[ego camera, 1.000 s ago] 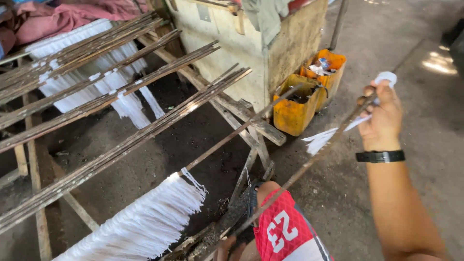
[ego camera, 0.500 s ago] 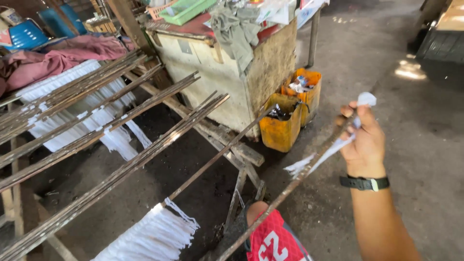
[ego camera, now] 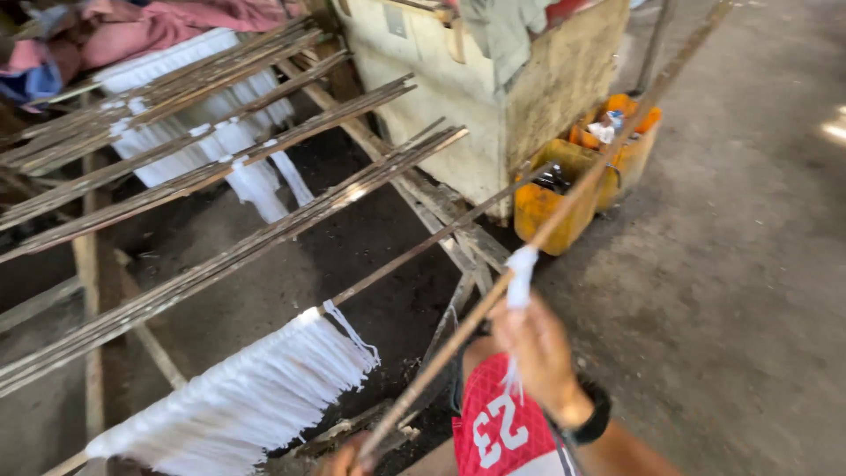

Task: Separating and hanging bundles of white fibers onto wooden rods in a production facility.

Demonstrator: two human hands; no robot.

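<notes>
grey concrete floor (ego camera: pixel 749 291), worn and dusty, darker and sooty toward 8 o'clock. big pale wooden box (ego camera: pixel 458 79) at 12 o'clock, grey cloth (ego camera: pixel 502 31) draped over its top. yellow plastic tubs (ego camera: pixel 573 189) against its side toward 1 o'clock. pink cloth heap (ego camera: pixel 220 13) at 11 o'clock. bright daylight patch (ego camera: pixel 833 130) at 3 o'clock.

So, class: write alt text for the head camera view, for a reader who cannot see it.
The right hand pinches white threads against a long thin wooden stick; the left hand grips its lower end. Nearby, white fringe hangs beside yellow plastic containers.
</notes>
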